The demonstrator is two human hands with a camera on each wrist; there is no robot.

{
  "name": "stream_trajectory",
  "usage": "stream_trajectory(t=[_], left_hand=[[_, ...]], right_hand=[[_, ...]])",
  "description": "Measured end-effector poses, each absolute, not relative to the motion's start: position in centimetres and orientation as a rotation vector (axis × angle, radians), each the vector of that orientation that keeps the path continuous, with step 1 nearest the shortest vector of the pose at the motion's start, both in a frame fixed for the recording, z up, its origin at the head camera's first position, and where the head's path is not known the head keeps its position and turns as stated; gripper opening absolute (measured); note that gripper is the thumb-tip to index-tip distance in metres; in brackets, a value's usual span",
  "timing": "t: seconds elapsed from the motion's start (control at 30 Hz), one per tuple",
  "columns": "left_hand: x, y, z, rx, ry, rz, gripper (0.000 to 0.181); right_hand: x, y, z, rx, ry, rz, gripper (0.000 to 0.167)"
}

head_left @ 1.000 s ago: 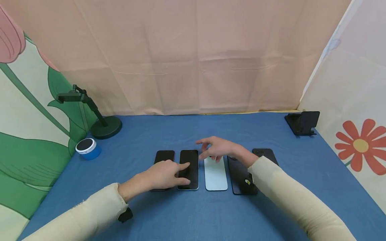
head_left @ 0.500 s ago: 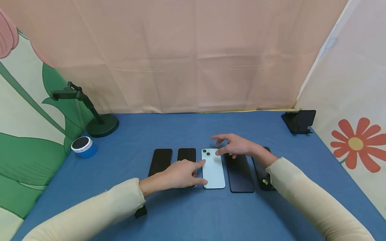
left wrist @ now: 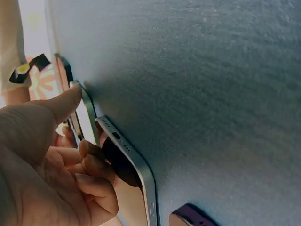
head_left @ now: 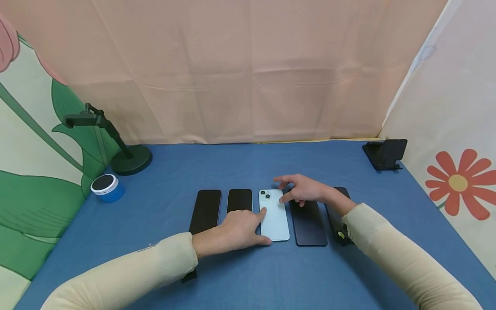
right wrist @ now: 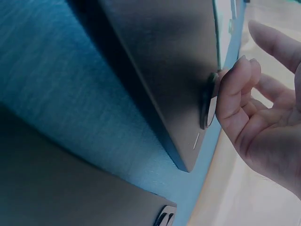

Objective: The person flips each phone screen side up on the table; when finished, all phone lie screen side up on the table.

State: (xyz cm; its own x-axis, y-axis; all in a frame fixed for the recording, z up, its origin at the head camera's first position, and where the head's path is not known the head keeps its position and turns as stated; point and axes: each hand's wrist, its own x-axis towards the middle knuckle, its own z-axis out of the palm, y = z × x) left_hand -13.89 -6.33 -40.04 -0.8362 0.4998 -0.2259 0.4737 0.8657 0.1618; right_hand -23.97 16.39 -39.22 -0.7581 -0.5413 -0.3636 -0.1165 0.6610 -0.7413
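Note:
A pale blue-white phone [head_left: 275, 224] lies back up in the middle of a row of phones. My left hand [head_left: 238, 228] reaches over a black-screened phone [head_left: 239, 199], its index fingertip at the pale phone's left edge and its thumb by the lower left corner. The other left fingers bend loosely in the left wrist view. My right hand [head_left: 304, 188] hovers over the top of a dark phone [head_left: 310, 226], thumb near the pale phone's upper right edge. The right wrist view has the right fingers loosely bent beside the dark phone's camera [right wrist: 210, 101]. Neither hand visibly grips anything.
Another black-screened phone [head_left: 206, 209] lies at the row's left end. A dark phone [head_left: 342, 191] at the right end is partly under the right arm. Behind are a black stand [head_left: 131, 159], a blue-and-white round item [head_left: 110, 193] and a small black holder [head_left: 383, 155].
Both hands have moved right along the row, the left from a black-screened phone to the pale phone's left edge. The right moved off the pale phone's upper part to its right side.

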Motion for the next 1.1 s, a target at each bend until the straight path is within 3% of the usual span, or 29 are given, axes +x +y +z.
stream_trajectory(t=[0.43,1.1], left_hand=[[-13.9,-6.2,-40.3,0.760,2.827,0.125,0.085],[-13.8,-6.5,-40.9,0.801,2.849,0.151,0.086]], right_hand=[[-24.8,15.7,-38.8,-0.438,2.197,-1.011,0.077],[-25.8,16.4,-39.5,-0.299,2.013,-1.218,0.061]])
